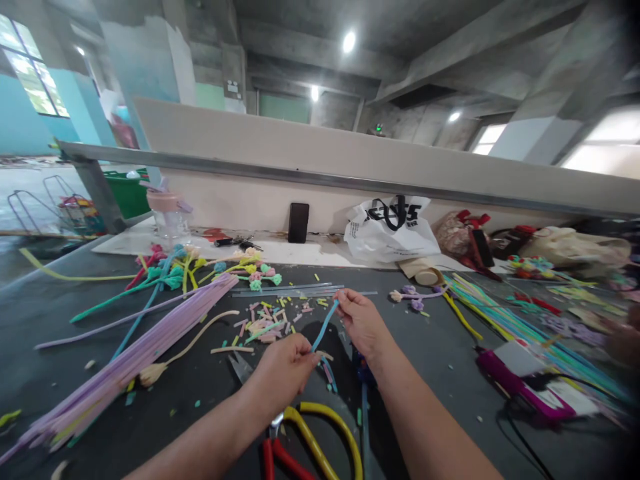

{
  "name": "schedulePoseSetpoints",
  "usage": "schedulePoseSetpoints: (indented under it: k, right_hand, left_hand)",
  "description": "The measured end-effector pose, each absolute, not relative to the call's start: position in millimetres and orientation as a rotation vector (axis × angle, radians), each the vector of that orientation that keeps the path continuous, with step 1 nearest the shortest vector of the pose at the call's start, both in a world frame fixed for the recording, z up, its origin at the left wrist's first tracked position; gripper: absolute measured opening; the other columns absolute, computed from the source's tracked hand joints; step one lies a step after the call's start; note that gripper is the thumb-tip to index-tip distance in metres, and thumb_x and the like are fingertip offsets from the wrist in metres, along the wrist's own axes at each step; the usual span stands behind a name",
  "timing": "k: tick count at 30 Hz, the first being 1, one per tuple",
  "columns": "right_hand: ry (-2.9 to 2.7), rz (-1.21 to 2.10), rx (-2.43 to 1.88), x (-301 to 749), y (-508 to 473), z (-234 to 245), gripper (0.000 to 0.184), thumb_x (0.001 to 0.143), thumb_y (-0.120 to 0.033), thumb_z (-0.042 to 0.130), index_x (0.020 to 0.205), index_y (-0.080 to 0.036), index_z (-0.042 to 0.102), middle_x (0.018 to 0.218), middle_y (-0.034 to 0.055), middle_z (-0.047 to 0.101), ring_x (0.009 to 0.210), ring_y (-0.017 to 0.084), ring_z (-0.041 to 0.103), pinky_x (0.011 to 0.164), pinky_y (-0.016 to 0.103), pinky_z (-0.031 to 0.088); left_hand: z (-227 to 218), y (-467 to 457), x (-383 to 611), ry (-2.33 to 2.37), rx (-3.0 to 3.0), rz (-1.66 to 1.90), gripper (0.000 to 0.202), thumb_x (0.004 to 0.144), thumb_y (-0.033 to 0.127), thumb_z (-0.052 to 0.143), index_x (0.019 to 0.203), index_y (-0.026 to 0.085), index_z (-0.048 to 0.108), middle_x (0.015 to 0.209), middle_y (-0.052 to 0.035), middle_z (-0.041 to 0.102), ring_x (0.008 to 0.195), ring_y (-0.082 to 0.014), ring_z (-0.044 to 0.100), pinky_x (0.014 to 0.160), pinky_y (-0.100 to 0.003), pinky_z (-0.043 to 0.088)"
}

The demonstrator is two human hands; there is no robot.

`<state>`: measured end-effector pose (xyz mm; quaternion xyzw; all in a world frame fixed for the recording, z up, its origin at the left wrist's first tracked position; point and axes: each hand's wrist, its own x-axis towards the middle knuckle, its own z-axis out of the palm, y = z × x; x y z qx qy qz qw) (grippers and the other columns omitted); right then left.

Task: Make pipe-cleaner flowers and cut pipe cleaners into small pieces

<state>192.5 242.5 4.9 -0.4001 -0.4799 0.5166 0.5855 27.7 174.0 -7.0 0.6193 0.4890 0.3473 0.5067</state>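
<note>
My left hand and my right hand both pinch a short blue pipe cleaner, holding it stretched between them above the dark table. The left fingers grip its lower end, the right fingers its upper end. Just below my left wrist lie scissors with red and yellow handles. Several short cut bits of pipe cleaner are scattered just beyond my hands.
A bundle of pale purple pipe cleaners lies at left, with finished pipe-cleaner flowers behind it. Multicoloured stems and a pink device lie at right. At the back stand a black phone, a white plastic bag and a clear jar.
</note>
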Motion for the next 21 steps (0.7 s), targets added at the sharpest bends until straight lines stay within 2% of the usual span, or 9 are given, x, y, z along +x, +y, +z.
schedulePoseSetpoints:
  k: [5,8,12,15,17,21]
  right_hand:
    - [-1.086,1.160,-0.954,201.1,246.6,7.8,0.024,0.060,-0.037,0.070,0.061,-0.016,0.057,0.051,-0.0061,0.040,0.048,0.008,0.031,0.050,0.024,0.022]
    - [-1.093,1.144,-0.973,200.5,246.2,6.6,0.025,0.060,-0.037,0.069,0.059,-0.016,0.055,0.050,-0.0069,0.038,0.047,0.007,0.028,0.049,0.024,0.021]
    - [-1.143,1.176,-0.984,193.7,239.5,8.7,0.025,0.063,-0.036,0.068,0.058,-0.016,0.054,0.049,-0.0074,0.037,0.047,0.007,0.026,0.049,0.024,0.020]
    - [-1.216,1.272,-0.964,184.7,228.9,14.9,0.025,0.064,-0.037,0.069,0.058,-0.015,0.057,0.051,-0.0056,0.042,0.048,0.007,0.029,0.049,0.023,0.023]
    - [-1.274,1.369,-0.931,177.9,221.0,18.1,0.022,0.063,-0.034,0.071,0.059,-0.014,0.061,0.054,-0.0038,0.048,0.050,0.008,0.034,0.051,0.023,0.026]
    - [-1.342,1.585,-0.818,169.5,212.1,18.4,0.015,0.065,-0.029,0.071,0.066,-0.015,0.065,0.062,-0.0015,0.056,0.055,0.010,0.044,0.056,0.024,0.033]
  left_hand:
    - [3.4,170.8,26.7,1.214,1.537,0.865,0.026,0.071,0.033,0.055,0.054,0.019,0.042,0.042,0.0089,0.029,0.042,-0.0069,0.025,0.042,-0.020,0.018]
    - [11.2,165.7,22.7,1.202,1.588,0.957,0.026,0.071,0.032,0.056,0.054,0.018,0.043,0.046,0.0079,0.028,0.045,-0.0074,0.025,0.044,-0.020,0.019]
    - [15.6,165.7,12.6,0.953,1.719,0.926,0.031,0.073,0.037,0.057,0.053,0.016,0.048,0.049,0.0050,0.037,0.049,-0.0078,0.033,0.047,-0.020,0.025]
    - [12.5,176.7,6.0,0.750,1.536,0.736,0.039,0.076,0.050,0.051,0.068,0.013,0.060,0.056,0.0004,0.050,0.052,-0.0094,0.044,0.052,-0.021,0.034]
    - [9.3,185.8,2.6,0.738,1.264,0.774,0.045,0.076,0.054,0.049,0.083,0.012,0.062,0.066,-0.0039,0.058,0.059,-0.0121,0.052,0.061,-0.024,0.041]
    - [10.6,195.3,-9.1,0.585,1.047,0.767,0.043,0.074,0.051,0.055,0.089,0.012,0.063,0.083,-0.0102,0.063,0.078,-0.0172,0.059,0.078,-0.031,0.042]
